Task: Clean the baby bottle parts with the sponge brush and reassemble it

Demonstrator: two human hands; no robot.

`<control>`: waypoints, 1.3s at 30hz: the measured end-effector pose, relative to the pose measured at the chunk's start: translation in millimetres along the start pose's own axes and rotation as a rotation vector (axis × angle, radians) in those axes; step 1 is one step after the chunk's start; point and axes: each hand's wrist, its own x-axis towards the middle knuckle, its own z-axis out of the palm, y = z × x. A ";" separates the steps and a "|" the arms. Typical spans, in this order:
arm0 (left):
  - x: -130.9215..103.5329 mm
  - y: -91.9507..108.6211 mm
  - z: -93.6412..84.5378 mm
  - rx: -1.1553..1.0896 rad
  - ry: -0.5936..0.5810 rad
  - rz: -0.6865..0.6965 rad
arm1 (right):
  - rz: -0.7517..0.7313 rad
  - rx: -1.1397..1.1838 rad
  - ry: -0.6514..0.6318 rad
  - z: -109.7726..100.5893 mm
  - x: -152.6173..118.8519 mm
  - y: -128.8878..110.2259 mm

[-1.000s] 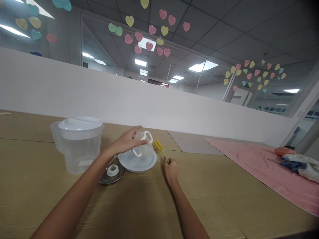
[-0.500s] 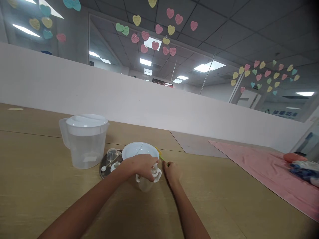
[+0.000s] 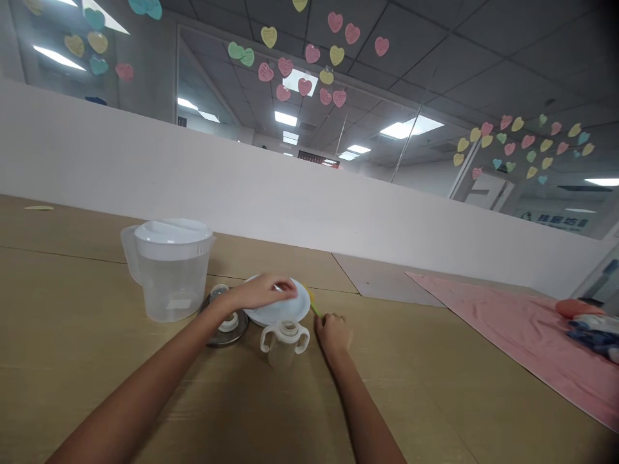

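Note:
My left hand (image 3: 265, 291) hovers over the white bowl (image 3: 302, 310), thumb and fingers loosely apart and nothing visible between them. Just in front of the bowl a clear baby bottle (image 3: 282, 351) with two white handles stands upright, its mouth uncovered. My right hand (image 3: 334, 332) rests on the table to the right of the bottle, fingers closed around a slim green stick (image 3: 314, 310) with a yellow end beside the bowl. Partly hidden under my left wrist, a round metal tray (image 3: 232, 338) holds a white bottle collar (image 3: 229, 323) and a clear cap (image 3: 219, 290).
A lidded translucent pitcher (image 3: 174, 283) stands left of the tray. At the right lies a pink cloth (image 3: 503, 328) with an orange item (image 3: 578, 308) and bundled fabric (image 3: 592, 335) at its far edge. A low white wall (image 3: 290, 200) runs behind the table.
My left hand has left the bottle's top and moved up and left over the bowl, uncovering the bottle. My right hand stays nearly in place with the green stick.

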 end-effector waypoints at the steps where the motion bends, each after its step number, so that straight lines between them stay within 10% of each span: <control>1: -3.1 -12.3 0.0 0.072 0.118 -0.060 | -0.002 0.000 0.001 -0.4 -1.2 0.3; 5: -25.0 -62.5 6.1 0.468 0.303 -0.358 | -0.004 0.074 0.093 -6.3 -1.7 0.2; 11: -35.0 -98.6 16.9 0.638 0.259 -0.388 | -0.157 0.339 0.284 -38.0 23.0 -21.1; 17: -26.3 -105.8 23.8 0.780 0.269 -0.317 | -0.464 0.516 -0.105 -60.6 56.4 -71.7; 24: -30.4 -113.0 29.7 0.903 0.313 -0.210 | -0.631 0.555 -0.411 -35.7 63.5 -107.6; 39: -33.4 -126.6 35.6 0.729 0.395 -0.216 | -0.486 0.689 -0.338 -55.4 73.1 -92.2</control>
